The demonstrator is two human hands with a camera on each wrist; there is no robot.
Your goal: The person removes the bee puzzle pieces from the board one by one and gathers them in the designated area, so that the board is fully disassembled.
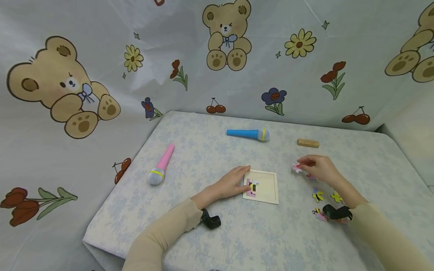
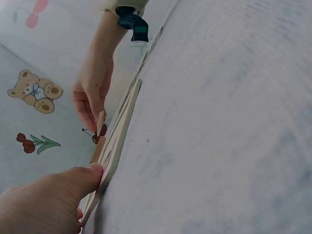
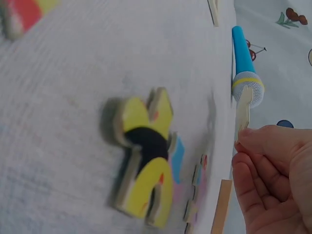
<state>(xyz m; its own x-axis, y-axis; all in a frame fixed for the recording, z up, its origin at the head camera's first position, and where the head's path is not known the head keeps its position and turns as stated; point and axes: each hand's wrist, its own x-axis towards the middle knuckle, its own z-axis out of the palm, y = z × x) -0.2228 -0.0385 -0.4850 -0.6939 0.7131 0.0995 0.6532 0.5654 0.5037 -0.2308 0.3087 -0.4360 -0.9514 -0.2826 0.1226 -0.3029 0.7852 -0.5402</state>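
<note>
A shallow square wooden puzzle tray lies on the table. Pink, yellow and black puzzle pieces fill part of its left side. My left hand grips the tray's left edge, fingers at the far corner and thumb over the pieces. In the left wrist view that thumb presses on the tray's rim. To the right of the tray, my right hand pinches a pink puzzle piece between thumb and fingers. The right wrist view shows this piece edge-on, raised above the table.
Loose pieces lie at the right: a yellow-and-black one, a yellow one, pink ones partly behind the right wrist strap. A wooden block, a blue toy microphone and a pink one lie farther out.
</note>
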